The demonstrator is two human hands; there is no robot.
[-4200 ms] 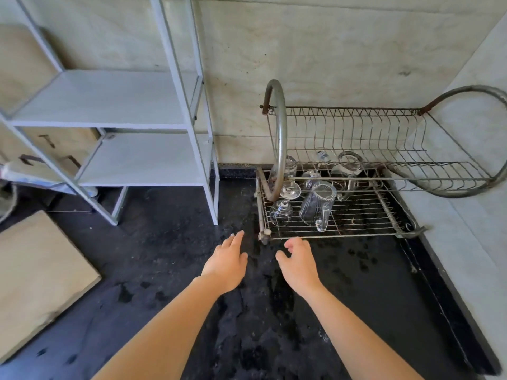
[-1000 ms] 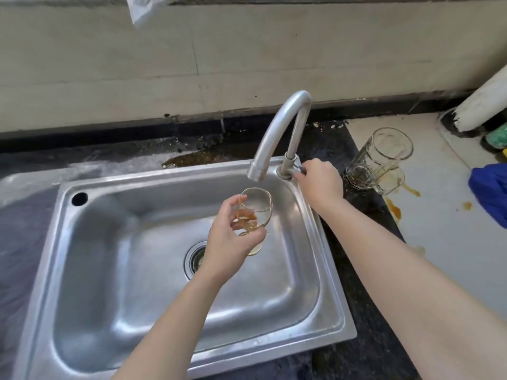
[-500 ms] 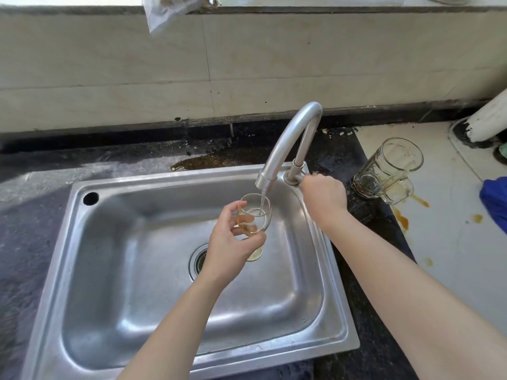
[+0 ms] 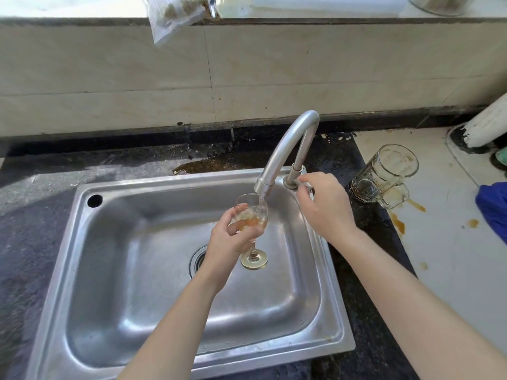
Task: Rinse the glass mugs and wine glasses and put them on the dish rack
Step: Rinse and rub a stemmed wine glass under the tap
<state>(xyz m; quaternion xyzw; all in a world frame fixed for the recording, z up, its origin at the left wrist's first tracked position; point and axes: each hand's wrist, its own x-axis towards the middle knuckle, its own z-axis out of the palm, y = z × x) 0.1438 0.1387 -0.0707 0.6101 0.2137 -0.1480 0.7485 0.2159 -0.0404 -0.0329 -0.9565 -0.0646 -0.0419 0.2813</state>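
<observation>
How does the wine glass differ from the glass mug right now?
The wine glass is stemmed and held upright over the sink by the left hand, taking water from the faucet. The glass mug is bigger, has a handle and stands untouched on the counter. Both are clear glass with brownish residue.

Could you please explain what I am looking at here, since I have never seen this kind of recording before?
There is no machine: the one picture comes from a camera worn on a person's head, looking down at their two bare hands over a steel sink. The left hand holds a wine glass upright by its bowl under the tap, and water runs into it, mixing with some amber liquid. The right hand has its fingers on the tap handle. Right of the sink, a dirty glass mug waits on the counter among brown spills.
</observation>
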